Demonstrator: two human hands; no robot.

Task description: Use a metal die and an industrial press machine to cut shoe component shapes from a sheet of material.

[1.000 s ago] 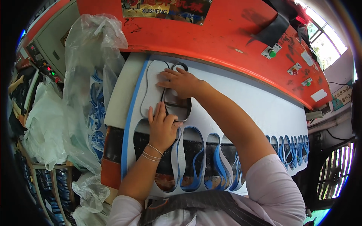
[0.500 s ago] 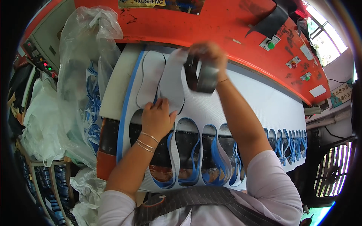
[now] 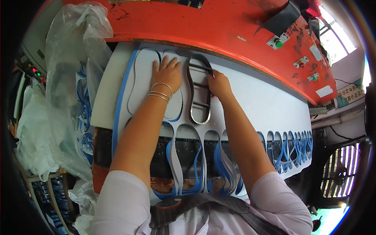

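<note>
Sign point(image 3: 349, 95) at right: dark characters on tan. Left hand point(image 3: 168, 76): fingers extended, slightly spread, laid flat on the white, blue-edged sole point(image 3: 175, 103), grasping nothing. Right hand point(image 3: 219, 85): fingers gripping the rim of the die point(image 3: 201, 85). Die: dark, sole-shaped frame with crossbars, positioned over the white sheet point(image 3: 250, 98), just right of the sole.

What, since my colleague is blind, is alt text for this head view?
A person's right hand grips a dark sole-shaped frame over a white sheet by a red machine; the left hand lies on a sole-shaped piece.
</note>
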